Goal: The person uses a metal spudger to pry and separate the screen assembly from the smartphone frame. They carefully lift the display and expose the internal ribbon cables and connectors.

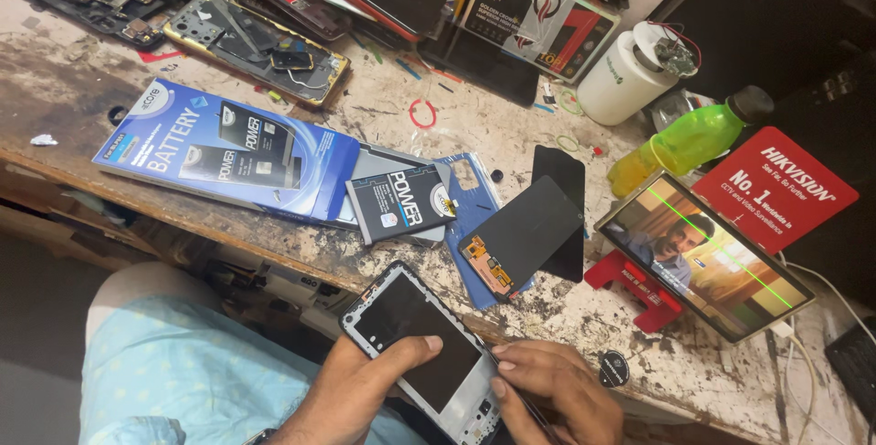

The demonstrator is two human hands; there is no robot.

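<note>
Between both hands — left hand [358,388], right hand [557,390] — phone frame [422,345].

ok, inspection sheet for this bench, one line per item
Surface: worn, stained workbench, paint flaking.
Job's things: phone frame, opened, at the bench edge; thin tool.
Clutter: blue battery box, loose battery, detached screen, opened phones, green bottle, white bottle.
Hands: left hand grips the frame; right hand holds the tool.
Cables: white lead by the propped tablet.
Surroundings: red sign.
</note>
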